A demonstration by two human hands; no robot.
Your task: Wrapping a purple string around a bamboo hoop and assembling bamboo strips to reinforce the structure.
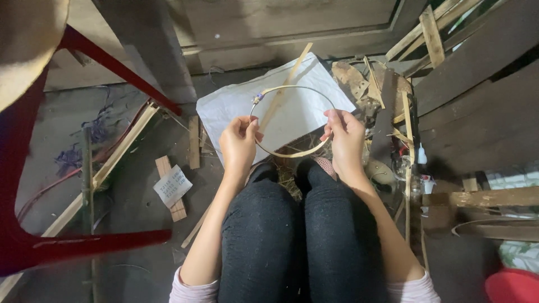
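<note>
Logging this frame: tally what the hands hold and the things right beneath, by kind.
Bamboo hoop, held by left hand and right hand: 1
White sack on the floor: 1
Bamboo strip lying across the sack: 1
Paper slip: 1
Total: 4

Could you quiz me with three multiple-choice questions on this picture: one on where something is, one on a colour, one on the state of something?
1. Where does the white sheet lie?
A. on the floor beyond the knees
B. on the red chair
C. over the lap

2. What colour is the chair frame at the left?
A. blue
B. red
C. green

3. How is the hoop held?
A. lying loose on the floor
B. in one hand only
C. gripped on both sides

Answers: 1 A, it lies flat on the floor ahead of the knees. 2 B, its bars are red. 3 C, the left hand and right hand each pinch a side.
</note>
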